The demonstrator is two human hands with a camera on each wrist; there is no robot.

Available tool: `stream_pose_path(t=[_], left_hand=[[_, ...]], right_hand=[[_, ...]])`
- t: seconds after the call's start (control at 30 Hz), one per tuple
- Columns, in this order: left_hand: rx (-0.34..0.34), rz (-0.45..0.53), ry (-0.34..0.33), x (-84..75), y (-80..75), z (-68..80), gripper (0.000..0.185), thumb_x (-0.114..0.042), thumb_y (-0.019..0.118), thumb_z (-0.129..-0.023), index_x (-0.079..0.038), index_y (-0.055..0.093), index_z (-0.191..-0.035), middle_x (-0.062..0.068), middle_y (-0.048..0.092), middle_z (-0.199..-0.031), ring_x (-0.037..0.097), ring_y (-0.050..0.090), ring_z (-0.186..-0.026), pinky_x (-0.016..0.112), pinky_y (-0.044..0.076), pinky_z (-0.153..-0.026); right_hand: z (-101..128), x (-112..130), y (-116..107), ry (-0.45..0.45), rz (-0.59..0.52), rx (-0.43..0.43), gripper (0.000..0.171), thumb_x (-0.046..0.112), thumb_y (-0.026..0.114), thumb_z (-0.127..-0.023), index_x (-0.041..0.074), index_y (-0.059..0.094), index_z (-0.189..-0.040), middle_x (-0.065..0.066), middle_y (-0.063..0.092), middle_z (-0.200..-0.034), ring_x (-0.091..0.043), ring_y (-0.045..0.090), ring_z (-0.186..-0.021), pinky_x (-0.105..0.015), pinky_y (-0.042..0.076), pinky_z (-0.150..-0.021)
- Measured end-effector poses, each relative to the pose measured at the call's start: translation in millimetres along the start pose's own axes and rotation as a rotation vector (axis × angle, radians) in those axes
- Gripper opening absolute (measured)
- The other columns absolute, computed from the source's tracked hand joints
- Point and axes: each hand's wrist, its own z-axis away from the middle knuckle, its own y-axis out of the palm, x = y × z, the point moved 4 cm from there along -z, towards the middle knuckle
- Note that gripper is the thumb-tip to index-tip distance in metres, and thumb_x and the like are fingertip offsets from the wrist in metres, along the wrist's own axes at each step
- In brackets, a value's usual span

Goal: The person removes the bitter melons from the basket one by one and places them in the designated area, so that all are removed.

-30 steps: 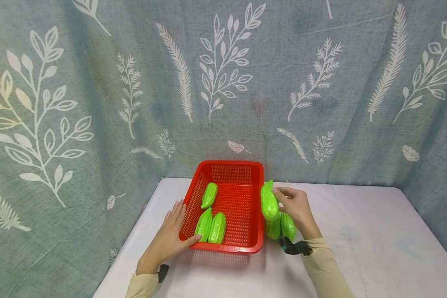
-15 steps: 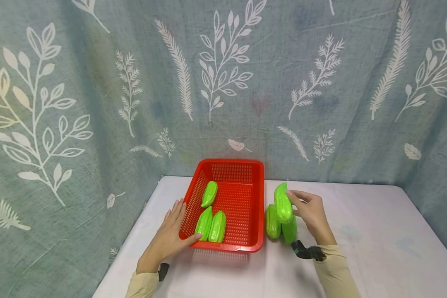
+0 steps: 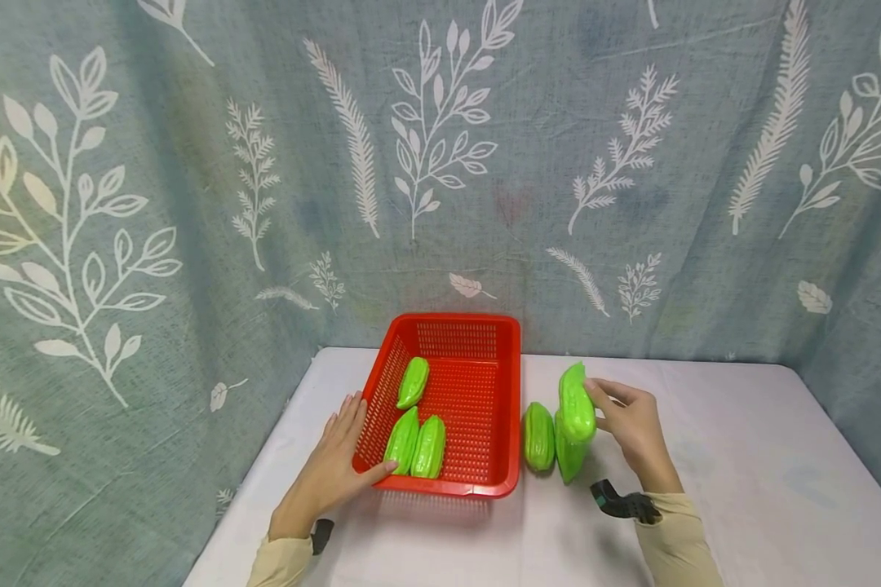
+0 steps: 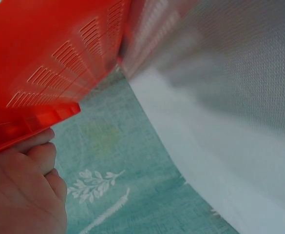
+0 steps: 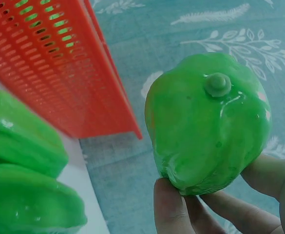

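My right hand (image 3: pixel 635 424) holds a bright green, ridged gourd (image 3: pixel 577 403) between thumb and fingers, raised above the table. Its rounded end with a small stub shows in the right wrist view, where the gourd (image 5: pixel 208 124) rests in the fingertips. Under and beside it lie two similar gourds, a left one (image 3: pixel 539 438) in full sight and a right one (image 3: pixel 570 456) partly hidden. My left hand (image 3: pixel 330 469) rests on the near left corner of a red plastic basket (image 3: pixel 515 408), fingers fairly straight along the left side, thumb on the front rim. Inside the basket lie three more green gourds (image 3: pixel 413 382).
The basket stands on a white-covered table (image 3: pixel 705 465), towards its left and back. Behind and at both sides hangs a grey-green cloth (image 3: pixel 514 204) with white leaf prints. The two table gourds lie close to the basket's right wall.
My right hand has carried the held gourd rightward, away from the basket's right rim. The left table gourd is now uncovered. The left hand and the basket have stayed put.
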Motion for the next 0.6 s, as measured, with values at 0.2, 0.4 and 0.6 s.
stream_pose_path(t=[0.2, 0.4, 0.6], left_hand=[[-0.004, -0.006, -0.006, 1.2, -1.1, 0.6, 0.118, -0.072, 0.068, -0.084, -0.003, 0.017, -0.165, 0.013, 0.012, -0.176, 0.032, 0.008, -0.164, 0.061, 0.017, -0.130], [-0.013, -0.001, 0.000, -0.4, -1.3, 1.7, 0.117, -0.071, 0.069, -0.084, -0.003, 0.018, -0.165, 0.013, 0.013, -0.175, 0.034, 0.011, -0.164, 0.062, 0.018, -0.129], [0.013, -0.006, -0.014, 0.1, -0.1, 2.5, 0.117, -0.071, 0.068, -0.084, -0.005, 0.016, -0.166, 0.011, 0.011, -0.176, 0.031, 0.010, -0.164, 0.060, 0.017, -0.130]], right_hand=[[-2.7, -9.3, -3.6, -0.012, 0.013, 0.005, 0.067, 0.048, 0.061, -0.102, -0.002, 0.056, -0.146, -0.023, 0.054, -0.152, -0.036, 0.059, -0.135, -0.026, 0.063, -0.088], [-4.6, -24.7, -7.7, 0.006, 0.039, 0.021, 0.071, 0.053, 0.061, -0.100, 0.000, 0.055, -0.147, -0.023, 0.053, -0.153, -0.027, 0.064, -0.128, -0.025, 0.063, -0.088], [-3.8, -37.8, -12.0, 0.010, 0.041, -0.007, 0.068, 0.050, 0.061, -0.101, -0.001, 0.056, -0.146, -0.024, 0.055, -0.151, 0.001, 0.064, -0.105, -0.022, 0.063, -0.084]])
